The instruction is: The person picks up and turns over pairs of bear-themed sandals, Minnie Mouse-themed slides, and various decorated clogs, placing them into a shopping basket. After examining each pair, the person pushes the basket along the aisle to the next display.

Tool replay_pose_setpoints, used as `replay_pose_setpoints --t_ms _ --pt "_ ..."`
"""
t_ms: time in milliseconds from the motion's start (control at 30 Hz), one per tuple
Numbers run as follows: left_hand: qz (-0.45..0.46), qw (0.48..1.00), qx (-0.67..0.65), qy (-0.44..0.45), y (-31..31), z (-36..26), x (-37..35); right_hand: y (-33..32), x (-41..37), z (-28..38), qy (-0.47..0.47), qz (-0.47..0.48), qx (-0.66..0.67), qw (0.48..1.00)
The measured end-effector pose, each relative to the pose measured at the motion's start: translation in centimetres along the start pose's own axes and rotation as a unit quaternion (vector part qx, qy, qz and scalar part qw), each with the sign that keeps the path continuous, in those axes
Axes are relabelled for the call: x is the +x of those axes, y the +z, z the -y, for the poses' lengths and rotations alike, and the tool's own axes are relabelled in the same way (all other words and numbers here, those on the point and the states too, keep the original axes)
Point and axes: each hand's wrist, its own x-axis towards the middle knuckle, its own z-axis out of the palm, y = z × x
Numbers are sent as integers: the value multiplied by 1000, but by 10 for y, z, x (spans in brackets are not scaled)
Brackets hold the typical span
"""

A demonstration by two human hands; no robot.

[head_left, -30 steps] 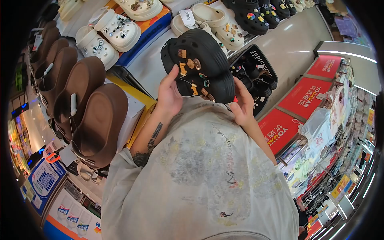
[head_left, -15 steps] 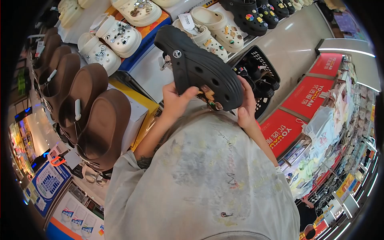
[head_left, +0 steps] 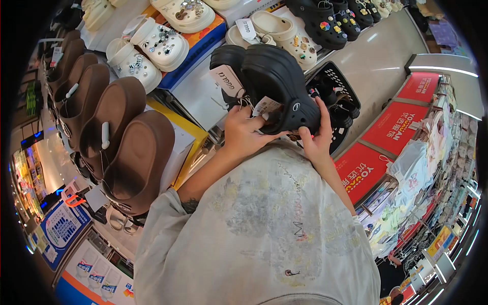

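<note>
A pair of black clogs [head_left: 272,76] is held up before my chest, heels pointing away from me. My right hand [head_left: 316,134] grips the toe end of the nearer clog, thumb on the near side and fingers along its outer side. My left hand [head_left: 245,129] is closed at the near left edge of the pair, beside the tags; its exact grip is partly hidden. A white price tag [head_left: 227,81] hangs over the farther clog [head_left: 223,56]. A smaller printed label [head_left: 267,107] shows at the nearer clog's opening.
Brown clogs [head_left: 147,152] line the shelf at left. White clogs with charms [head_left: 162,46] and black charmed clogs [head_left: 320,25] stand on boxes ahead. A black basket [head_left: 335,76] holding dark shoes is on the floor, right of the pair. Red signs [head_left: 396,122] and hanging clothes line the right.
The single clog seen side-on has been turned, so its heel faces away and a second clog and tags show. My left hand has moved right, closer to my right hand.
</note>
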Motion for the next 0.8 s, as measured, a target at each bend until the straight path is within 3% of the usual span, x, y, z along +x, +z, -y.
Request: replay_pose_setpoints --t_ms 267,467,667,800 --pt "38 995 88 16 -3 0 -7 4 2 4 13 0 -89 996" --pt "59 990 108 62 -5 1 -13 1 -9 -6 20 19 -64 998" --pt "113 981 147 60 -4 -5 -15 6 -9 -6 15 -5 -8 1000" --pt "107 980 156 58 1 -2 -17 9 -8 2 12 27 8 1000"
